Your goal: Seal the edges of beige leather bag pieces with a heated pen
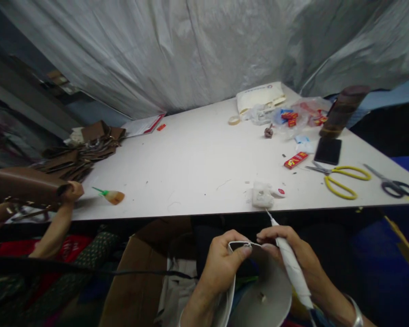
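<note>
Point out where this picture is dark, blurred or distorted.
Head view: wide-lens stretch towards the edges; brown stack at left soft; lettering on the red box too blurred to read; tabletop pale, deep shadow beneath it; curved pale piece dim inside; dull sheen on the grey sheeting.

Grey sheeting (191, 54) (creased), white table (184, 159), cardboard box (132, 281) beneath

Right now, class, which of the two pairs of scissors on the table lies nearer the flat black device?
The yellow-handled scissors, just on the near side of the black device; the black-handled scissors lie farther right.
</note>
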`<action>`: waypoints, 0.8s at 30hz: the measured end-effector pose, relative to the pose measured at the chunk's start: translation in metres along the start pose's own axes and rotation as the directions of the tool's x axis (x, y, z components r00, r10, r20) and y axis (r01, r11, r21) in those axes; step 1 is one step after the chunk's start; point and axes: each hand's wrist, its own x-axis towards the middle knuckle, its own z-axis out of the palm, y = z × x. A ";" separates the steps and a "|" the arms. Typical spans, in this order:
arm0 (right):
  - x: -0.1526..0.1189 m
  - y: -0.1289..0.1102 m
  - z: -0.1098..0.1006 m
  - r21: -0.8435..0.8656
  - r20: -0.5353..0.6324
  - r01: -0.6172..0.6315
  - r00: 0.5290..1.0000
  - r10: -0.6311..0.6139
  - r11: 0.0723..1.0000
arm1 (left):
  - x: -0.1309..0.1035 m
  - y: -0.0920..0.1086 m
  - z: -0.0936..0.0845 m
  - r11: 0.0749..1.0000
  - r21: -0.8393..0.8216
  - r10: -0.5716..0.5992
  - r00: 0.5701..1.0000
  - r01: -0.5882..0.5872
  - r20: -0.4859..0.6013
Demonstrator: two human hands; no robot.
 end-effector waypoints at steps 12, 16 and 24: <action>0.044 0.047 -0.040 -0.267 -0.328 -0.235 0.934 0.141 0.935 | 0.026 -0.028 0.043 0.977 -0.130 -0.174 0.984 0.168 -0.037; 0.056 0.060 -0.037 -0.194 -0.328 -0.177 0.939 0.106 0.965 | 0.037 -0.034 0.042 0.966 -0.152 -0.221 0.973 0.209 -0.066; 0.067 0.073 -0.031 -0.159 -0.302 -0.099 0.952 0.047 0.982 | 0.046 -0.035 0.039 0.971 -0.187 -0.157 0.987 0.147 -0.035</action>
